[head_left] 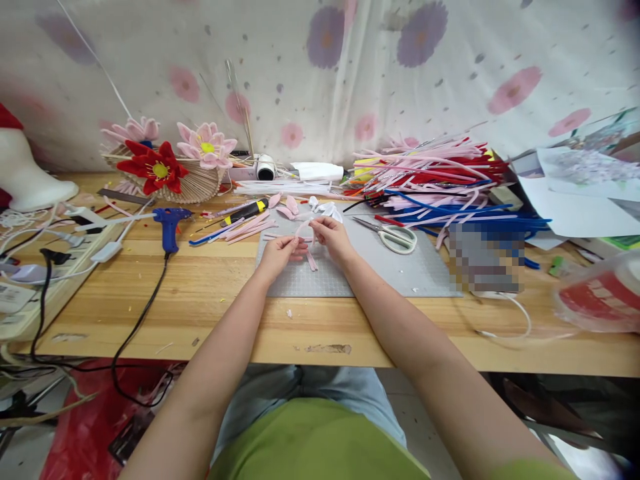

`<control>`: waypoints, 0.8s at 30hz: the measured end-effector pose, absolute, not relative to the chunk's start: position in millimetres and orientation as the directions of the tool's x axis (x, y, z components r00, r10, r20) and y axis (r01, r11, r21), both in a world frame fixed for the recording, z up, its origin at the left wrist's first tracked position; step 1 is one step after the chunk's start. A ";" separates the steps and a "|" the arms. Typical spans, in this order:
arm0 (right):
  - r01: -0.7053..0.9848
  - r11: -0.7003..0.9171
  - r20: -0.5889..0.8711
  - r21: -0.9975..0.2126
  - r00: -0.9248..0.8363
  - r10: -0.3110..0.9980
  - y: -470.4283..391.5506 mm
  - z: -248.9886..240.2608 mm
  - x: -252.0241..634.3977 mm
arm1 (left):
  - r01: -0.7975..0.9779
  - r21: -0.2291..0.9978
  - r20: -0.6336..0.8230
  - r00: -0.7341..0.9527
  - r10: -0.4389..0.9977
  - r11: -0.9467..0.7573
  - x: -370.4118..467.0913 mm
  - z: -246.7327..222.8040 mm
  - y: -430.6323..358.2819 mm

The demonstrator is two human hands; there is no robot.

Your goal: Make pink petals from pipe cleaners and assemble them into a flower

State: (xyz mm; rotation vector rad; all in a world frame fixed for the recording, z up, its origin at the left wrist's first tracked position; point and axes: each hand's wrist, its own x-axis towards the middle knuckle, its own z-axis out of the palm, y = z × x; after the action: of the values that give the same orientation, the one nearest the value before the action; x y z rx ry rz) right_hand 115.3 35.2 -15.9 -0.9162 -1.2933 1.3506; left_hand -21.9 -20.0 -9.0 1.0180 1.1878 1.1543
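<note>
A pink pipe cleaner arches between my two hands above the grey cutting mat. One end is pinched in the fingers of my left hand. My right hand pinches its other end, the thumb and forefinger closed on it. Below and between the hands, more short pink strips lie on the mat. Pink petal shapes and cut pink pipe cleaners rest just beyond and left of my left hand. White crumpled pieces are behind my right hand.
Scissors lie on the mat at right. A blue glue gun with a trailing cord stands left, beside a power strip. Pipe cleaner bundles pile at the back right; finished flowers sit back left. A plastic cup is far right.
</note>
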 end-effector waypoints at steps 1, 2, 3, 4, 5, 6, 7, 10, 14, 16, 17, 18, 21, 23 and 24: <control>-0.200 0.048 0.093 -0.979 -0.224 0.970 34.1 -14.3 113.6 | -0.129 0.978 -0.163 0.026 0.986 0.165 -20.1 -8.1 -21.0; -0.222 0.020 0.075 -0.975 -0.243 0.967 32.9 -13.1 111.9 | -0.140 0.973 -0.181 0.038 0.983 0.184 -18.6 -7.7 -21.6; -0.232 0.001 0.062 -0.973 -0.256 0.965 31.8 -12.3 110.4 | -0.148 0.968 -0.197 0.050 0.979 0.202 -17.5 -7.8 -22.1; -0.233 -0.011 0.053 -0.972 -0.268 0.962 30.9 -11.9 109.1 | -0.156 0.964 -0.208 0.060 0.976 0.215 -16.8 -8.2 -22.3; -0.229 -0.021 0.046 -0.973 -0.280 0.959 30.2 -12.0 107.8 | -0.162 0.961 -0.214 0.067 0.974 0.223 -16.5 -8.8 -22.3; -0.225 -0.026 0.042 -0.974 -0.293 0.955 29.8 -12.3 106.6 | -0.167 0.960 -0.217 0.072 0.973 0.227 -16.6 -9.4 -22.2; -0.219 -0.026 0.043 -0.975 -0.304 0.952 29.6 -12.9 105.5 | -0.167 0.959 -0.219 0.076 0.973 0.229 -16.8 -9.9 -22.0; -0.200 0.014 0.080 -0.980 -0.326 0.942 29.5 -15.0 103.1 | -0.152 0.963 -0.216 0.064 0.974 0.223 -17.7 -10.4 -21.3; -0.189 0.074 0.135 -0.979 -0.336 0.932 28.3 -15.7 101.9 | -0.098 0.977 -0.188 0.046 0.981 0.192 -16.9 -8.1 -21.4; -0.193 0.069 0.132 -0.979 -0.332 0.934 27.3 -15.3 102.0 | -0.080 0.979 -0.186 0.052 0.981 0.190 -15.9 -6.2 -22.0; -0.193 0.062 0.125 -0.979 -0.331 0.935 27.0 -15.2 102.2 | -0.075 0.978 -0.190 0.058 0.980 0.194 -15.6 -5.4 -22.5; -0.188 0.056 0.116 -0.981 -0.330 0.937 26.8 -15.3 102.3 | -0.070 0.978 -0.193 0.070 0.979 0.198 -15.4 -4.8 -22.9; -0.153 0.048 0.097 -0.987 -0.337 0.936 27.0 -17.5 102.0 | -0.045 0.982 -0.177 0.123 0.976 0.184 -16.5 -4.9 -23.4; -0.127 0.049 0.091 -0.991 -0.352 0.931 27.6 -20.2 100.9 | -0.020 0.985 -0.169 0.154 0.974 0.174 -18.4 -6.4 -22.9; -0.115 0.056 0.094 -0.992 -0.357 0.929 27.9 -21.7 100.1 | -0.012 0.984 -0.173 0.164 0.971 0.177 -19.5 -7.3 -22.5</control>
State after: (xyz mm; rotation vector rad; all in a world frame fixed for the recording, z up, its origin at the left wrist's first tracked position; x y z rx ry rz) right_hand 100.1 27.9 -21.7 -0.8765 -1.4283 1.4611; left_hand -19.5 -22.5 -7.3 1.1337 1.1490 0.9743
